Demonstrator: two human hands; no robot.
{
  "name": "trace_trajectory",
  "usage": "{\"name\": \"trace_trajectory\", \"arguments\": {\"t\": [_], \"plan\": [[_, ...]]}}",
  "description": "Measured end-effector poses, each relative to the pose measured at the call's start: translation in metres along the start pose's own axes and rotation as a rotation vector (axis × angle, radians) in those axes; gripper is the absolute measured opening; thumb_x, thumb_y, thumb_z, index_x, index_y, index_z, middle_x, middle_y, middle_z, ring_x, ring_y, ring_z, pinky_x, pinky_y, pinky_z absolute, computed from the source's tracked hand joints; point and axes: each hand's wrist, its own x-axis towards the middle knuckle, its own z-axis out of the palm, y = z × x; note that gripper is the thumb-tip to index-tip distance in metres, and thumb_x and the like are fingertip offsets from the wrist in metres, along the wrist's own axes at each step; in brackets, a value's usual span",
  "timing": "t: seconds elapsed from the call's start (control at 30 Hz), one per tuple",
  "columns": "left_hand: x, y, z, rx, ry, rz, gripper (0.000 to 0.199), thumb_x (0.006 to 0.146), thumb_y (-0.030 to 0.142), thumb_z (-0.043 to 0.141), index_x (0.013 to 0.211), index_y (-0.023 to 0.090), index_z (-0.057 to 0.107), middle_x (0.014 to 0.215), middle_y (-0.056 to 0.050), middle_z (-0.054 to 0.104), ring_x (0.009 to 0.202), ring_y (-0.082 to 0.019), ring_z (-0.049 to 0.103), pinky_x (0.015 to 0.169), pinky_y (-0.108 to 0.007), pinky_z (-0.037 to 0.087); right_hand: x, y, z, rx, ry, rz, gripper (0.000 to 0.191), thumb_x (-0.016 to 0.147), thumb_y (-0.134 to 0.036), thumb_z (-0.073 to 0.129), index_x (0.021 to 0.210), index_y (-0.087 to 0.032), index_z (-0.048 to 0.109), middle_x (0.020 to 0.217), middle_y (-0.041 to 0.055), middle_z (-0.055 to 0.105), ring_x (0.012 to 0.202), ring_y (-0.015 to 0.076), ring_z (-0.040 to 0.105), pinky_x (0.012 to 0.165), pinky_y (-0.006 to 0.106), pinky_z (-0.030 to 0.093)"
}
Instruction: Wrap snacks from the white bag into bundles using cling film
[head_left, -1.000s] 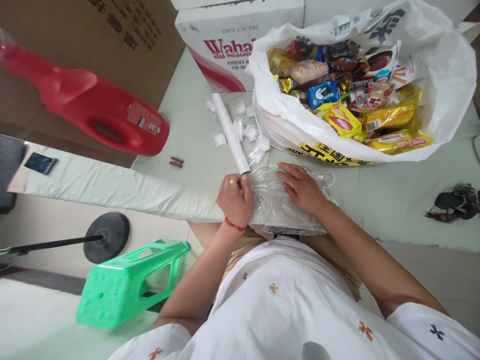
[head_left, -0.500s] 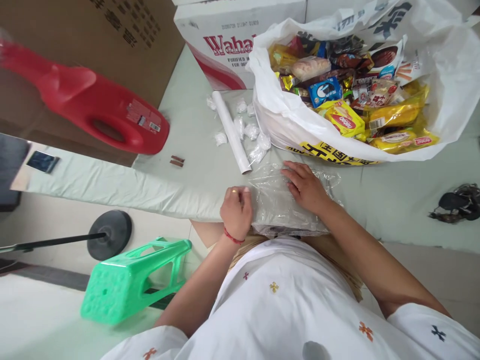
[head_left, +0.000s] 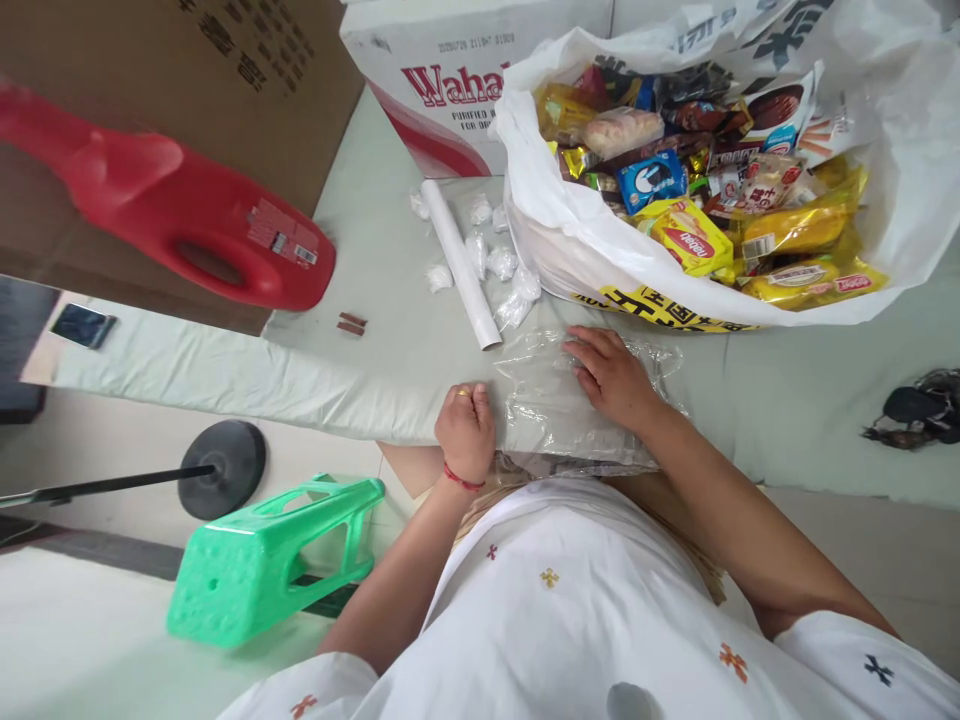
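"What do you have on the hands?"

"From my end, on the head view, the left hand point(head_left: 466, 430) is curled into a loose fist at the front edge of the counter point(head_left: 390, 375). I can't tell whether that grip has anything tucked inside. The right hand point(head_left: 615, 378) is open, back up, fingers a little apart, resting on the clear plastic point(head_left: 546, 412)."

"Where does that plastic lie?"

"Crinkled, straight in front of the wearer, its near side reaching past the counter's edge. The left fist is just beside it; I can't make out whether they touch."

"And further out?"

"I see a white tube point(head_left: 459, 265) lying aslant, its near end close to the plastic, with small crumpled clumps point(head_left: 502, 263) on either side. Right of those, a white bag point(head_left: 559, 245) gapes open, full of snack packets point(head_left: 690, 236). Off to the left I get a red bottle point(head_left: 142, 180) in front of a brown carton point(head_left: 292, 130)."
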Motion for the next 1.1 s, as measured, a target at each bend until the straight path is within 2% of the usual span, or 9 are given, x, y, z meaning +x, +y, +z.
{"name": "trace_trajectory", "arguments": {"t": [0.07, 0.17, 0.23, 0.4, 0.63, 0.8, 0.97, 1.1], "plan": [[0.000, 0.003, -0.006, -0.094, -0.032, 0.004, 0.032, 0.104, 0.035, 0.048, 0.074, 0.024, 0.051, 0.078, -0.004, 0.061, 0.072, -0.019, 0.056, 0.069, -0.032, 0.038, 0.000, 0.000, 0.000, 0.001, -0.002, 0.003, 0.039, 0.100, -0.016, 0.052, 0.136, -0.020, 0.066, 0.151, 0.0123, 0.060, 0.134, 0.0316, 0.053, 0.113, 0.055, 0.051], [-0.001, 0.015, -0.009, -0.242, -0.155, 0.033, 0.024, 0.102, 0.036, 0.053, 0.088, 0.022, 0.066, 0.085, -0.003, 0.065, 0.075, -0.017, 0.058, 0.073, -0.030, 0.043, 0.000, -0.001, -0.001, -0.009, 0.008, -0.003, 0.038, 0.100, -0.016, 0.052, 0.135, -0.019, 0.067, 0.149, 0.0128, 0.061, 0.131, 0.0317, 0.054, 0.112, 0.055, 0.052], [-0.001, 0.021, -0.007, -0.327, -0.220, 0.000, 0.019, 0.098, 0.034, 0.058, 0.090, 0.022, 0.069, 0.084, -0.002, 0.064, 0.073, -0.015, 0.057, 0.072, -0.029, 0.043, 0.000, -0.001, -0.001, -0.022, 0.018, -0.011, 0.037, 0.100, -0.016, 0.052, 0.134, -0.017, 0.067, 0.148, 0.0136, 0.062, 0.130, 0.0319, 0.054, 0.111, 0.054, 0.052], [0.005, 0.024, -0.006, -0.574, -0.274, -0.223, 0.014, 0.084, 0.033, 0.067, 0.076, 0.020, 0.066, 0.072, 0.002, 0.058, 0.065, -0.013, 0.047, 0.066, -0.027, 0.039, 0.000, -0.002, -0.001, -0.025, 0.020, -0.016, 0.037, 0.099, -0.015, 0.053, 0.134, -0.017, 0.066, 0.147, 0.0139, 0.062, 0.130, 0.0320, 0.054, 0.111, 0.054, 0.052], [0.013, 0.025, -0.015, -0.835, -0.323, -0.466, 0.018, 0.066, 0.034, 0.075, 0.065, 0.020, 0.064, 0.061, 0.004, 0.052, 0.060, -0.011, 0.039, 0.060, -0.027, 0.032, 0.000, -0.001, -0.002, 0.008, 0.000, 0.009, 0.038, 0.099, -0.016, 0.054, 0.135, -0.020, 0.066, 0.146, 0.0119, 0.062, 0.129, 0.0318, 0.055, 0.110, 0.055, 0.052], [0.016, 0.021, -0.022, -0.753, -0.316, -0.524, 0.024, 0.068, 0.039, 0.077, 0.066, 0.019, 0.064, 0.058, 0.005, 0.046, 0.055, -0.009, 0.032, 0.056, -0.026, 0.026, 0.001, -0.002, -0.003, 0.008, -0.003, 0.009, 0.039, 0.098, -0.015, 0.053, 0.134, -0.021, 0.067, 0.145, 0.0110, 0.063, 0.127, 0.0312, 0.055, 0.109, 0.053, 0.053], [0.016, 0.026, -0.018, -0.651, -0.333, -0.449, 0.031, 0.074, 0.047, 0.079, 0.084, 0.018, 0.075, 0.069, 0.002, 0.059, 0.063, -0.011, 0.043, 0.059, -0.026, 0.035, 0.001, -0.002, -0.003, 0.024, -0.012, 0.029, 0.040, 0.099, -0.016, 0.053, 0.135, -0.024, 0.067, 0.144, 0.0100, 0.063, 0.128, 0.0313, 0.055, 0.109, 0.055, 0.052], [0.017, 0.031, -0.012, -0.648, -0.321, -0.431, 0.029, 0.075, 0.045, 0.079, 0.077, 0.018, 0.071, 0.065, 0.003, 0.054, 0.060, -0.010, 0.039, 0.056, -0.025, 0.033, 0.001, -0.002, -0.003, 0.029, -0.025, 0.036, 0.041, 0.099, -0.017, 0.052, 0.136, -0.024, 0.067, 0.145, 0.0103, 0.063, 0.128, 0.0314, 0.054, 0.109, 0.055, 0.052]]}}
